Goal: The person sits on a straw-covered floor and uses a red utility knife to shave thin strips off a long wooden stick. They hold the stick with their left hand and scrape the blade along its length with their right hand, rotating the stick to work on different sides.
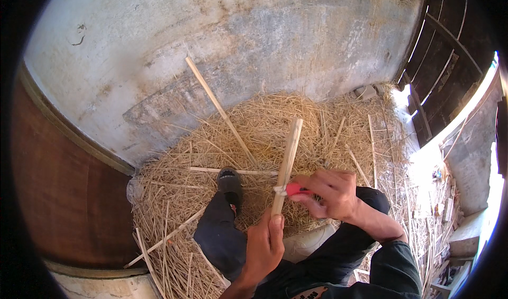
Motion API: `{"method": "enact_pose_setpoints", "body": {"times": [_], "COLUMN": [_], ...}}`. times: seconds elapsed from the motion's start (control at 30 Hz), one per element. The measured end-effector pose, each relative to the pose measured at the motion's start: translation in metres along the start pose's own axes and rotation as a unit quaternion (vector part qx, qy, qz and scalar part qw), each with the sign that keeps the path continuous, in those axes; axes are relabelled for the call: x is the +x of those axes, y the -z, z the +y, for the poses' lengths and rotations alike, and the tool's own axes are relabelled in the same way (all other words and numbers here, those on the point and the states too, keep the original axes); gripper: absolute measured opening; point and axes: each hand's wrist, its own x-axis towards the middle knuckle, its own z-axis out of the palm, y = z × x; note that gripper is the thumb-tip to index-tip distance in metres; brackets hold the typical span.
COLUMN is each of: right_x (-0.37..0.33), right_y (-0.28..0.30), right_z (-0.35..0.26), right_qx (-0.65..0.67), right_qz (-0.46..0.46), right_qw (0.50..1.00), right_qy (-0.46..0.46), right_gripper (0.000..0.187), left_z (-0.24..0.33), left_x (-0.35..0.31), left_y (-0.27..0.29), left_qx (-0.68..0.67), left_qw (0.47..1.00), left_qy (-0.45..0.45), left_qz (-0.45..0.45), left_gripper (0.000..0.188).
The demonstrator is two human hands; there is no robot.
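My left hand (264, 242) is closed round the lower end of a pale wooden strip (290, 148), which looks like split wood or bamboo. The strip points up and away from me, leaning slightly right. Closed fingers of my right hand (337, 194) grip a red-handled tool (297, 189), its kind unclear. The tool's whitish front end meets the strip just above my left hand, and a pale curl or blade shows there. Motion blurs the right fingers a little. Both hands are above my spread knees.
Straw and shavings (286, 111) cover the floor. A long pale stick (219, 108) slants up toward the stained wall (296, 39); several more lie about. On the left is a brown panel (69, 182), and on the right a dark slatted door (444, 50). My sandaled foot (229, 185) rests on the straw.
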Motion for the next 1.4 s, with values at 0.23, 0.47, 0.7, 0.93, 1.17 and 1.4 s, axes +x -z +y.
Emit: {"method": "enact_pose_setpoints", "body": {"times": [0.23, 0.47, 0.7, 0.93, 1.17, 1.4], "right_x": [0.013, 0.015, 0.023, 0.02, 0.008, 0.001], "right_y": [0.012, 0.017, 0.046, 0.02, 0.003, -0.009], "right_z": [0.023, 0.036, 0.074, 0.045, 0.02, 0.001], "right_qx": [-0.021, -0.032, 0.01, 0.136, 0.153, 0.079], "right_qz": [0.053, 0.078, 0.118, 0.005, -0.034, -0.014], "right_qw": [0.998, 0.992, 0.94, 0.954, 0.982, 0.997], "right_qy": [-0.036, -0.096, -0.32, -0.265, -0.105, 0.008], "right_gripper": [0.023, 0.021, 0.022, 0.027, 0.031, 0.035], "left_z": [-0.001, -0.01, -0.03, -0.032, -0.008, 0.001], "left_x": [-0.017, -0.03, -0.042, -0.017, -0.005, 0.003], "left_y": [0.002, 0.009, 0.02, 0.032, 0.014, 0.007], "left_qx": [0.008, 0.014, -0.084, -0.21, -0.125, -0.132], "left_qw": [0.999, 0.996, 0.989, 0.96, 0.989, 0.989], "left_qy": [0.037, 0.054, 0.1, 0.159, 0.08, 0.068], "left_qz": [-0.03, -0.065, -0.067, -0.093, 0.015, 0.016], "left_gripper": [0.038, 0.036, 0.041, 0.044, 0.035, 0.032]}}
